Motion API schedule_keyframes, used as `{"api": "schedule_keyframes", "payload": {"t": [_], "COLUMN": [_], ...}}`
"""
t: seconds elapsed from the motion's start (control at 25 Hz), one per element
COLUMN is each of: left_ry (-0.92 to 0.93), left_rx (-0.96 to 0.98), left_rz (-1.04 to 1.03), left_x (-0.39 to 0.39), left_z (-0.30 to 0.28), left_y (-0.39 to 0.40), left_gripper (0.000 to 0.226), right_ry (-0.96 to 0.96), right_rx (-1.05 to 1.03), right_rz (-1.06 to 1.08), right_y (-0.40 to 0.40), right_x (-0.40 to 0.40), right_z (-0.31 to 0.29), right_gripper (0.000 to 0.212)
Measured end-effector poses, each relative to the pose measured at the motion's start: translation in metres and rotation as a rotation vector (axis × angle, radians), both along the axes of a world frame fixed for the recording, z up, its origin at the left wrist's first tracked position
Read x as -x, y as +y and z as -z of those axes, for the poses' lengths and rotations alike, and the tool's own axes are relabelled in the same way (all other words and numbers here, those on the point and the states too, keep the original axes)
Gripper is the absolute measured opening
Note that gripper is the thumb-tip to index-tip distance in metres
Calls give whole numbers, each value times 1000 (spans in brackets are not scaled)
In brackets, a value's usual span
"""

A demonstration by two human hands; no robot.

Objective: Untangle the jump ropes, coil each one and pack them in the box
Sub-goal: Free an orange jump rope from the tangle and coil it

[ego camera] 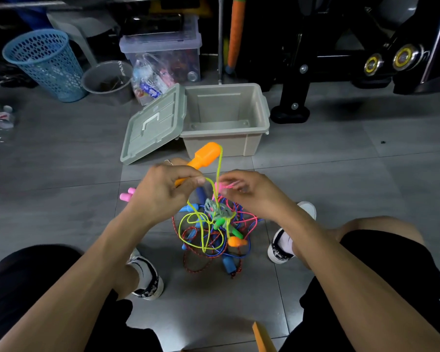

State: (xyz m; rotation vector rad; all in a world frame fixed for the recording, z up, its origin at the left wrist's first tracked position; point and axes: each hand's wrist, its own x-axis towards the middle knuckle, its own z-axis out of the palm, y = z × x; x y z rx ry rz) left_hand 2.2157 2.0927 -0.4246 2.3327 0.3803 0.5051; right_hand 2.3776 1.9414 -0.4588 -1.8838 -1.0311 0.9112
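— What's the person doing down there on the floor [341, 148]?

— Sitting with knees apart and working over a tangle of jump ropes [211, 232] that is lying on the tiles between the two shoes. The left hand [160, 189] is closing its grip round an orange handle [201, 158], which is sticking up and away toward the box. A yellow-green rope [217, 174] is running from the top of that handle down into the knot.

— And the other hand?

— The right hand [244, 191] is hovering just beside the left one, fingers curled, and seems to be pinching a pink rope [230, 185] at the fingertips. It is blurred, so I'm not swearing to the exact hold.

— Where's the box?

— The beige box [226, 118] is standing open on the floor just beyond the hands, with nothing lying inside. Its grey-green lid [153, 125] is leaning against the box's left side.

— Anything else in the knot?

— Blue, green and orange handles, plus a red-and-dark braided rope [196, 265] trailing along the near edge. Two pink handles [127, 194] are poking out behind the left wrist.
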Motion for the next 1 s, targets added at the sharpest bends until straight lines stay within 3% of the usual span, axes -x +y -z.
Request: {"api": "schedule_keyframes", "payload": {"t": [0.12,0.28,0.44,0.52,0.64,0.76,0.88,1.0], "left_ry": [-45,-82,-92,21,399,576,355,165], "left_rx": [81,307,428,447,326,253,308,354], "left_rz": [-12,-229,-390,-447,-484,-329,-161,-86], "left_x": [3,6,8,8,9,13,10,5], "left_z": [-7,-16,-19,-11,5,9,4,-2], "left_y": [-4,-3,5,12,22,20,11,5], "left_gripper": [12,15,18,19,18,19,5,7], "right_ry": [114,213,-56,-135,-59,8,-85,-102], "right_rx": [-88,-14,196,144,-202,-373,-299,-207], "right_rz": [-94,-190,-137,-42,161,197,60,-58], "right_y": [7,11,7,7,8,11,14,14], "right_x": [9,13,4,0,0,4,10,15], "right_z": [-4,-2,10,8,-11,-31,-32,-26], "right_gripper": [13,16,24,28,29,27,21,21]}}
